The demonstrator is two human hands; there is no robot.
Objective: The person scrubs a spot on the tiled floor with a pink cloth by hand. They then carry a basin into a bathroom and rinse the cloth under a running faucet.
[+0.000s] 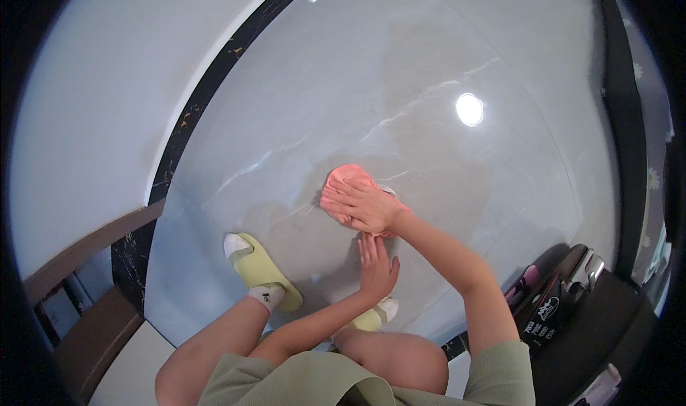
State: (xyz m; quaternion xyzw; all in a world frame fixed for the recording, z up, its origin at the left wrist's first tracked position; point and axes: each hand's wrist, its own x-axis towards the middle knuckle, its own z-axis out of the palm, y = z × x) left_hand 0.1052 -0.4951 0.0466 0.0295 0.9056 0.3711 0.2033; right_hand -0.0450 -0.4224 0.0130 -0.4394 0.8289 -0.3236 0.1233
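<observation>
A salmon-pink cloth point(351, 173) lies spread on the grey marble-look tile floor point(343, 106) before me. My right hand point(367, 205) rests flat over it with fingers spread, holding it down against the tiles. Something white shows at the cloth's far right edge, too small to tell. My left hand point(377, 267) is just nearer to me, palm down, its fingertips at the cloth's near edge; whether they grip any fabric cannot be told. Both feet wear yellow-green slippers point(262, 267) and white socks, the right one partly hidden by my left arm and leg.
A white wall point(102, 95) with black marble-look skirting point(185, 119) bounds the left. Brown furniture bars point(96, 240) stand lower left. On the right are a dark upright board point(624, 127) and a black bag point(546, 304) bearing writing. A lamp reflects off the tiles.
</observation>
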